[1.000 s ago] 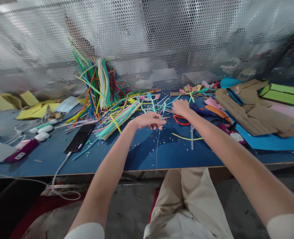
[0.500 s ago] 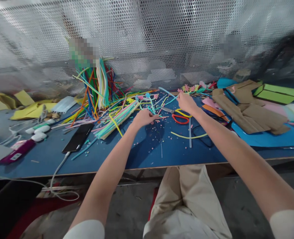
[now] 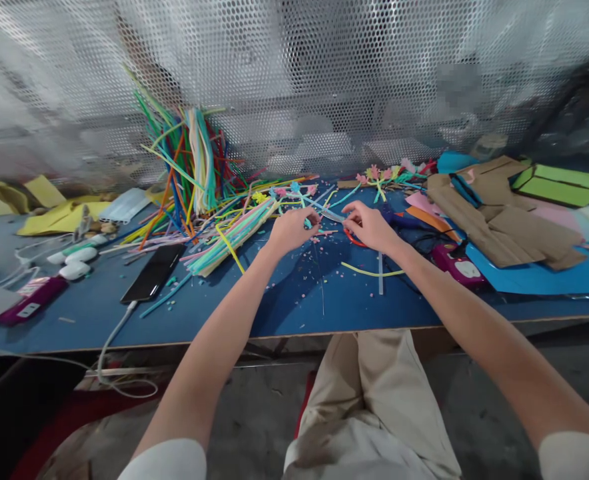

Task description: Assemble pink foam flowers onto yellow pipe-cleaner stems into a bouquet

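Note:
My left hand point(image 3: 294, 229) is closed, its fingertips pinched round a small teal piece point(image 3: 308, 224), mostly hidden. To its right my right hand point(image 3: 369, 227) pinches the near end of a thin pale blue stick point(image 3: 324, 211). That stick slants away to the left, behind my left fingertips. The red handle of the scissors point(image 3: 353, 238) shows partly beneath my right hand. Pink and blue flower shapes point(image 3: 295, 189) lie just beyond my left hand. Small cut scraps point(image 3: 307, 273) are scattered on the blue table point(image 3: 284, 307).
A bundle of fuzzy coloured stems point(image 3: 202, 160) stands at the back left, with more stems point(image 3: 234, 233) lying before it. A phone point(image 3: 153, 273) is plugged into a white cable. Cardboard pieces point(image 3: 494, 220), blue sheets and a purple box point(image 3: 458, 265) lie right. A mesh panel point(image 3: 324, 80) rises behind.
My right hand has come left and nearer, bringing the pale blue stick towards my left hand. My left hand has shifted slightly, its fingers more curled. The scissors are now largely covered.

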Demonstrator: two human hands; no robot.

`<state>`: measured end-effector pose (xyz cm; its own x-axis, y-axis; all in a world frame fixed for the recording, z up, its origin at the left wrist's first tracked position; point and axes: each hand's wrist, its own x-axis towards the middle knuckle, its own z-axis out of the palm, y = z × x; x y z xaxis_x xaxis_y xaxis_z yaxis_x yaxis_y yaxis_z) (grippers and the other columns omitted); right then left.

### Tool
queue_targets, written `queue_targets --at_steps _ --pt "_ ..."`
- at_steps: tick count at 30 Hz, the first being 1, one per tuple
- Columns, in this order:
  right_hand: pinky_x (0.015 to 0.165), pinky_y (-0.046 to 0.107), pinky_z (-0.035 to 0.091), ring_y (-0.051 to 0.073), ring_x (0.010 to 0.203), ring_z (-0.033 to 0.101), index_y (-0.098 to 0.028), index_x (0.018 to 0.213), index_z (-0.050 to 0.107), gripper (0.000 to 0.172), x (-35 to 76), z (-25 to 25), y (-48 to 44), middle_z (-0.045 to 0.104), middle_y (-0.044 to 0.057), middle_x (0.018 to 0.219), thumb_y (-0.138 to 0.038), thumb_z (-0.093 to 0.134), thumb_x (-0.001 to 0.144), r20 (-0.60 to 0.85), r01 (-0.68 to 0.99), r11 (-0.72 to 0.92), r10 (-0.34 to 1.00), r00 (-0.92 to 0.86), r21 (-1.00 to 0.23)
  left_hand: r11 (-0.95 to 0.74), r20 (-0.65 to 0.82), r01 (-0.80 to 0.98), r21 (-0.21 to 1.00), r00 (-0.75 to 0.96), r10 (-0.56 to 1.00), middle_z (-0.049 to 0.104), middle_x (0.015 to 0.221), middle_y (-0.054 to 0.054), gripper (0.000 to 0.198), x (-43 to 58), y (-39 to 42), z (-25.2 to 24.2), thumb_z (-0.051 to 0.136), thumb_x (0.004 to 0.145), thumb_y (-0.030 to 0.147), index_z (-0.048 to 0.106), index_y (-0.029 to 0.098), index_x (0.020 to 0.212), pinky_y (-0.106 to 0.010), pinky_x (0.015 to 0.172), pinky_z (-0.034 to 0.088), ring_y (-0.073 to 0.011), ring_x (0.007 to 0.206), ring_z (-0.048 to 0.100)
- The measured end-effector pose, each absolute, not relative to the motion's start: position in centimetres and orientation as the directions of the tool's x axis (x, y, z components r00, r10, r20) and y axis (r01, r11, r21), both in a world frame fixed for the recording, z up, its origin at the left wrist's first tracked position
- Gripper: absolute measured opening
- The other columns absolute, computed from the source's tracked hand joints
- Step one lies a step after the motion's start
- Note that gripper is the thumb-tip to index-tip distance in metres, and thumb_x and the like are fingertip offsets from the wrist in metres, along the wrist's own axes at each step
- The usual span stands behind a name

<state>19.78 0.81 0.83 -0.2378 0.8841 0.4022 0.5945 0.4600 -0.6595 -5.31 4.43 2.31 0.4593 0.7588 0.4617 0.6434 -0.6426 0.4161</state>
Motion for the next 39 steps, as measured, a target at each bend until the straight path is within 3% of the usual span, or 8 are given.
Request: queue_targets --at_steps 2,5,9,12,20,26,32,39 --pt "0.087 0.037 0.054 0.023 0.088 0.074 -0.022 0.116 0.059 0.022 19.8 0.6 0.8 0.079 0.006 0.094 -0.028 0.059 0.095 0.398 0.601 0.461 0.884 -0.247 -0.653 -0.677 0.463 0.587 0.445 0.496 0.734 0.073 0.085 -0.001 0.006 -5.0 4.3 2.2 0.070 0.086 0.027 0.072 0.022 0.086 -0.026 0.069 0.038 -0.0151 0.071 0.057" --pt "0.082 0.036 0.053 0.023 0.085 0.073 -0.022 0.114 0.061 0.021 19.9 0.5 1.0 0.079 0.005 0.092 -0.030 0.061 0.094 0.380 0.603 0.468 0.882 -0.278 -0.645 -0.673 0.458 0.444 0.591 0.503 0.733 0.069 0.078 -0.001 0.018 -4.4 4.1 2.0 0.066 0.090 0.034 0.071 0.019 0.083 -0.025 0.067 0.039 -0.0121 0.065 0.051" --pt "0.077 0.035 0.053 0.022 0.081 0.072 -0.023 0.124 0.056 0.032 19.8 0.5 0.8 0.078 0.004 0.091 -0.034 0.061 0.095 0.440 0.547 0.496 0.865 -0.241 -0.674 -0.448 0.342 0.231 0.864 0.384 0.858 0.064 0.072 0.000 0.028 -3.5 4.0 1.7 0.068 0.087 0.043 0.071 0.016 0.080 -0.023 0.062 0.039 -0.0106 0.063 0.050" --pt "0.073 0.036 0.052 0.022 0.076 0.071 -0.024 0.126 0.055 0.034 19.4 0.5 0.5 0.078 0.004 0.089 -0.038 0.060 0.095 0.479 0.519 0.518 0.850 -0.220 -0.680 -0.288 0.237 0.142 0.947 0.298 0.925 0.067 0.073 -0.001 0.033 -3.2 3.9 1.7 0.071 0.085 0.047 0.073 0.015 0.078 -0.023 0.059 0.039 -0.0094 0.060 0.047" --pt "0.076 0.038 0.058 0.021 0.076 0.069 -0.021 0.133 0.057 0.045 17.9 -0.5 0.8 0.077 0.006 0.092 -0.042 0.063 0.093 0.544 0.368 0.535 0.834 -0.091 -0.760 -0.324 0.277 0.159 0.933 0.258 0.925 0.077 0.084 -0.006 0.030 -2.9 3.5 1.6 0.073 0.084 0.044 0.079 0.014 0.083 -0.026 0.073 0.049 -0.0146 0.074 0.064" --pt "0.077 0.038 0.062 0.021 0.076 0.073 -0.019 0.102 0.076 0.034 17.1 -1.0 1.3 0.079 0.007 0.095 -0.049 0.070 0.087 0.445 0.172 0.440 0.896 -0.011 -0.882 -0.369 0.314 0.208 0.906 0.254 0.915 0.080 0.088 -0.006 0.032 -2.3 3.5 0.9 0.071 0.085 0.043 0.082 0.015 0.094 -0.029 0.078 0.054 -0.0202 0.085 0.072" --pt "0.069 0.034 0.060 0.020 0.069 0.072 -0.018 0.095 0.076 0.028 16.7 -0.7 0.7 0.077 0.007 0.081 -0.045 0.067 0.090 0.518 0.272 0.508 0.854 -0.036 -0.817 -0.410 0.345 0.258 0.875 0.263 0.901 0.080 0.087 -0.006 0.032 -2.0 3.1 0.8 0.071 0.086 0.045 0.083 0.016 0.093 -0.027 0.069 0.054 -0.0189 0.077 0.071" --pt "0.069 0.033 0.057 0.021 0.071 0.072 -0.019 0.092 0.078 0.027 16.9 -0.6 0.6 0.078 0.007 0.081 -0.039 0.062 0.092 0.592 0.456 0.550 0.804 -0.061 -0.700 -0.458 0.380 0.258 0.851 0.301 0.875 0.080 0.086 -0.006 0.030 -2.0 2.9 0.9 0.069 0.088 0.042 0.083 0.016 0.093 -0.025 0.066 0.052 -0.0167 0.074 0.070"
